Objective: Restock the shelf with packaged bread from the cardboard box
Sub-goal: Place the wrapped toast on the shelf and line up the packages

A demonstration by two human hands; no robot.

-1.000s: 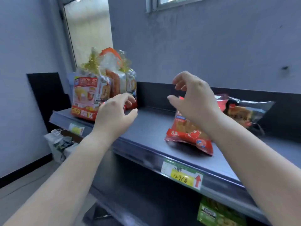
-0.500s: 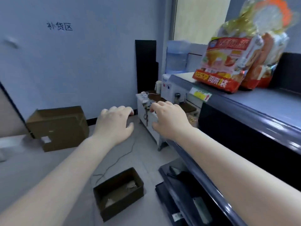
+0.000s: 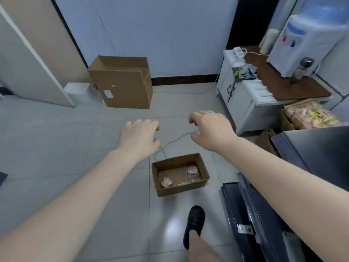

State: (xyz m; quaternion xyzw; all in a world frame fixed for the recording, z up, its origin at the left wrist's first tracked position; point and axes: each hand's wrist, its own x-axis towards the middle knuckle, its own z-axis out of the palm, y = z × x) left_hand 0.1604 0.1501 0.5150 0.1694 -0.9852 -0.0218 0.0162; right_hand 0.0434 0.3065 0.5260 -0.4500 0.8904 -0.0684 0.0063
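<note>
Left hand and right hand both out in front, palms down, fingers loosely curled, holding nothing. They hang in the air above the floor, apart from each other, touching nothing.

Small open brown cardboard box sits on the pale grey tiled floor, below and between the hands. Two clear-wrapped packs of bread inside: one at the far right corner, one near the left wall. Rest of the box bottom is bare cardboard.

Dark grey metal shelf unit runs along the right edge, just right of the box. A small tag is on its lower rail, too blurred to read.

Larger brown cardboard box, flaps open, stands against the pale blue-grey wall, with a white label on its front, unreadable. A thin grey cable runs across the tiles under the hands.

Far right: low white cabinet with a brown top, carrying a white and blue water dispenser and a white power strip. A clear bag of yellowish packaged snacks sits beside the cabinet; its print is illegible.

One foot in a black perforated clog is on the floor near the small box.
</note>
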